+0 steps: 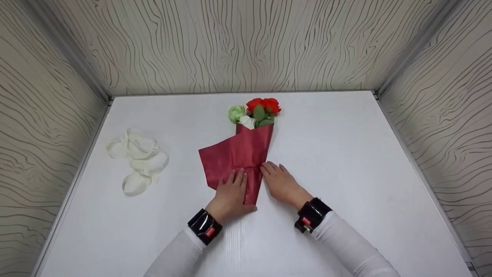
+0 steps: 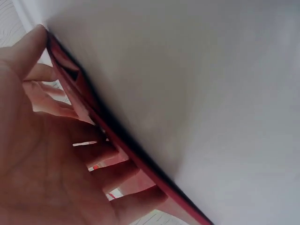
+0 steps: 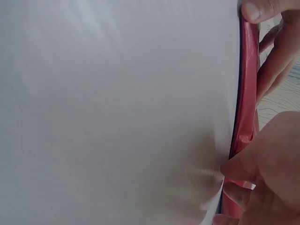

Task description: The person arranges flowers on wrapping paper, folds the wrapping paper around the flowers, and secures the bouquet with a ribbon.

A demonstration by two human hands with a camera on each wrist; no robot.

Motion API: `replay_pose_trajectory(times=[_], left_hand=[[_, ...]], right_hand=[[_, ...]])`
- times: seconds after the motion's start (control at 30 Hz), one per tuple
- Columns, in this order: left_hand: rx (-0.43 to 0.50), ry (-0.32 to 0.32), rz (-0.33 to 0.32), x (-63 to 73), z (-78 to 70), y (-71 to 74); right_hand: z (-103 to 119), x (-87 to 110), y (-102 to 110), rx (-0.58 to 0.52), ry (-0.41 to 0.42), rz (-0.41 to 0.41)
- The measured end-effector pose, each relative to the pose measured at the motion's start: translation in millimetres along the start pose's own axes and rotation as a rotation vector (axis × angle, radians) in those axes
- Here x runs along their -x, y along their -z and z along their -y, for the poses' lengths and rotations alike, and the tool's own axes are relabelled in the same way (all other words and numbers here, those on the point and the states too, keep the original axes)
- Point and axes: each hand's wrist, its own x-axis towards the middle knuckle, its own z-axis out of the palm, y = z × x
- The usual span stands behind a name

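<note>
A bouquet of artificial-looking flowers in a dark red paper-like wrapper (image 1: pixel 221 157) lies on the white rectangular surface (image 1: pixel 346 161), near its middle, with the flower heads toward the far edge and the narrow end toward the person. Two bright red ruffled flowers (image 1: pixel 271 105), a pale green round flower (image 1: pixel 236 114), a white flower (image 1: pixel 247 122) and green oval leaves (image 1: pixel 259 112) show above the wrapper's upper rim; the stems are hidden inside. A broad flap of the wrapper spreads out to the left.

Of the two hands, the left hand (image 1: pixel 230 196) lies across the lower part of the wrapper, its fingers extended and slightly spread, pressing on the red layer, its thumb at the narrow end. The right hand (image 1: pixel 282 184) is beside the wrapper's right edge, fingers mostly straight and side by side, fingertips touching that edge without being curled round it.

To the left, well apart from the bouquet, a cream ribbon with printed lettering (image 1: pixel 144 150) lies in loose loops. Black wristbands (image 1: pixel 205 227) sit over the white sleeves (image 1: pixel 177 256).
</note>
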Motion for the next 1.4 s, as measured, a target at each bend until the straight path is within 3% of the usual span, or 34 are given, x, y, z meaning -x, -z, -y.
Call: replay_pose_trajectory(times=[0.23,0.3,0.5,0.77,0.93,1.13,1.4], left_hand=[[-0.062,-0.057,-0.131,-5.1,1.6,6.9],[-0.077,-0.075,-0.142,-5.9,2.2,7.1],[-0.042,-0.08,-0.062,-6.4,5.4,5.1],[-0.017,-0.066,0.013,-7.0,5.0,7.4],[0.026,-0.062,0.027,-6.4,5.3,6.2],[0.059,-0.066,0.025,-6.4,6.1,6.6],[0.083,-0.062,0.013,-7.2,8.6,4.3]], right_hand=[[8.7,11.4,-2.6,-0.001,0.019,-0.001],[11.3,15.0,-2.8,0.0,0.034,-0.006],[12.7,18.6,-0.8,-0.006,0.045,-0.023],[-5.2,-1.2,-1.7,-0.041,-0.023,-0.058],[-23.7,-17.6,-2.5,-0.091,-0.089,-0.051],[-42.2,-33.0,-2.0,-0.075,-0.153,-0.03],[-50.4,-46.2,-0.4,-0.079,-0.161,-0.043]])
